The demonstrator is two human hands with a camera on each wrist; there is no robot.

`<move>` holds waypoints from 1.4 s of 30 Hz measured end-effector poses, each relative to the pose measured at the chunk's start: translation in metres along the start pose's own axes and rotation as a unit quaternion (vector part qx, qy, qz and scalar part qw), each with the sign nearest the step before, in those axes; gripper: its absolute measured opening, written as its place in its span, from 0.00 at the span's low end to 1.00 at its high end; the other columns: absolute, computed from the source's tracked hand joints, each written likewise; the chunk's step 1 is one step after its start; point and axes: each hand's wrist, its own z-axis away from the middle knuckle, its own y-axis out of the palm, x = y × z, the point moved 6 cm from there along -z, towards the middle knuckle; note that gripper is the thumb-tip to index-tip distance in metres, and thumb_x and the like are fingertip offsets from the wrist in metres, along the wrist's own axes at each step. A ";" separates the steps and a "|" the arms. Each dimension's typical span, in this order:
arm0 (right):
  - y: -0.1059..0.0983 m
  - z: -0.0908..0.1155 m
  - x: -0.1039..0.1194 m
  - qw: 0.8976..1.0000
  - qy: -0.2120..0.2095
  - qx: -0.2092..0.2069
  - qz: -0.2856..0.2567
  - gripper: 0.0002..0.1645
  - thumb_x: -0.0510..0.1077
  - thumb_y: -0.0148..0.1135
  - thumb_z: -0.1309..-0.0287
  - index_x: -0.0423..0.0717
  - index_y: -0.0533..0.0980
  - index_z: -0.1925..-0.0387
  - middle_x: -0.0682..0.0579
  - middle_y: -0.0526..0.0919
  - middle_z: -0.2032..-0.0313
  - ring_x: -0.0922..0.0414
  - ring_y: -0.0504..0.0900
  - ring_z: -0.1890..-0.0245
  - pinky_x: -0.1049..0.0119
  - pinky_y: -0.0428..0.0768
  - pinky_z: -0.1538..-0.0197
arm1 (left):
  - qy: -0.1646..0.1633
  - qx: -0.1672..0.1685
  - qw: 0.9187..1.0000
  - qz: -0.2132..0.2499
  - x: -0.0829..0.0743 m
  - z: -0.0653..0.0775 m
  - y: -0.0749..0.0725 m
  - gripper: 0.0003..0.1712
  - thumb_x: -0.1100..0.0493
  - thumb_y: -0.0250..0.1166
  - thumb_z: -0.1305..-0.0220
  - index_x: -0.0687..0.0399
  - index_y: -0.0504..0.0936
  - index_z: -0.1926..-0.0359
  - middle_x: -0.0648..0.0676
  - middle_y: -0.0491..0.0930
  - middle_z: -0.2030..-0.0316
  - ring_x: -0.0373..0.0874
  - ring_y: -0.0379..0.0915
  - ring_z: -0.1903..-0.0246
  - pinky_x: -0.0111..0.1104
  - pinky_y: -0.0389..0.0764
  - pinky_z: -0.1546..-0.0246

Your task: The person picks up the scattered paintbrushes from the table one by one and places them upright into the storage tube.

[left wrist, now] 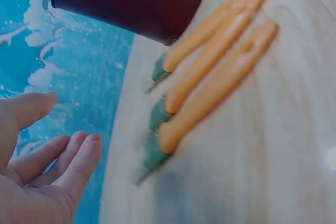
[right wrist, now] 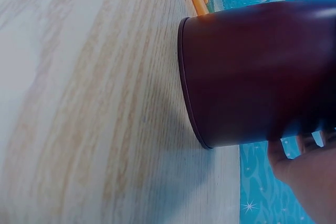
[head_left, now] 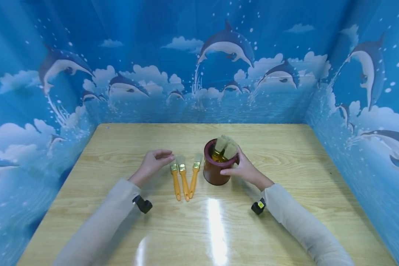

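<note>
Already, wide brushes (head_left: pixel 225 147) stand in the pot (head_left: pixel 214 172) my right hand (head_left: pixel 245 170) grips; left of it, three slim brushes (head_left: pixel 184 180) lie outside, my left hand (head_left: pixel 153 163) relaxed, empty.

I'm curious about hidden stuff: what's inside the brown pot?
Inside the brown pot stand pale-bristled brushes, bristles up. The pot hides their lower ends and its own bottom, so anything down there can't be seen.

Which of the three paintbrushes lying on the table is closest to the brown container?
The rightmost paintbrush in the head view; the other two lie farther left, nearer the left hand.
</note>
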 end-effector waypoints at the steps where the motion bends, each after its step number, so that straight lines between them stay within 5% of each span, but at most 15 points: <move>1: 0.000 0.000 0.000 1.000 0.002 0.000 -0.002 0.68 0.48 0.76 0.53 0.64 0.37 0.25 0.51 0.49 0.27 0.46 0.50 0.28 0.41 0.49 0.29 | -0.003 -0.002 1.000 -0.006 0.004 0.000 -0.001 0.31 0.50 0.63 0.35 0.62 0.69 0.36 0.61 0.75 0.42 0.53 0.72 0.43 0.44 0.73 0.41; 14: 0.001 0.000 0.000 1.000 0.002 0.002 0.001 0.67 0.49 0.76 0.53 0.64 0.37 0.25 0.51 0.49 0.27 0.46 0.49 0.28 0.40 0.48 0.29 | -0.106 -0.051 0.993 -0.014 0.041 -0.001 -0.003 0.24 0.54 0.64 0.37 0.62 0.75 0.43 0.63 0.76 0.46 0.55 0.70 0.44 0.46 0.69 0.38; 29: 0.000 0.000 -0.001 1.000 0.010 -0.001 0.003 0.68 0.49 0.76 0.54 0.65 0.37 0.26 0.51 0.49 0.27 0.46 0.50 0.27 0.40 0.49 0.29 | -0.105 -0.057 0.987 -0.105 0.046 -0.009 0.006 0.24 0.53 0.73 0.46 0.64 0.81 0.53 0.58 0.83 0.63 0.45 0.79 0.64 0.34 0.80 0.61; 36: -0.001 -0.001 -0.002 1.000 0.006 0.000 -0.002 0.68 0.49 0.76 0.54 0.65 0.37 0.26 0.51 0.49 0.27 0.46 0.49 0.27 0.40 0.48 0.29 | -0.078 -0.075 0.974 -0.201 0.036 -0.018 0.010 0.17 0.50 0.76 0.51 0.59 0.82 0.74 0.51 0.78 0.77 0.42 0.69 0.75 0.28 0.69 0.76; 42: -0.001 -0.001 -0.002 1.000 0.003 0.002 -0.007 0.68 0.49 0.76 0.54 0.65 0.37 0.26 0.51 0.49 0.27 0.46 0.50 0.27 0.41 0.48 0.29 | -0.060 -0.067 0.967 -0.240 0.032 -0.021 0.016 0.23 0.50 0.75 0.51 0.55 0.74 0.89 0.46 0.65 0.91 0.37 0.56 0.87 0.26 0.58 0.85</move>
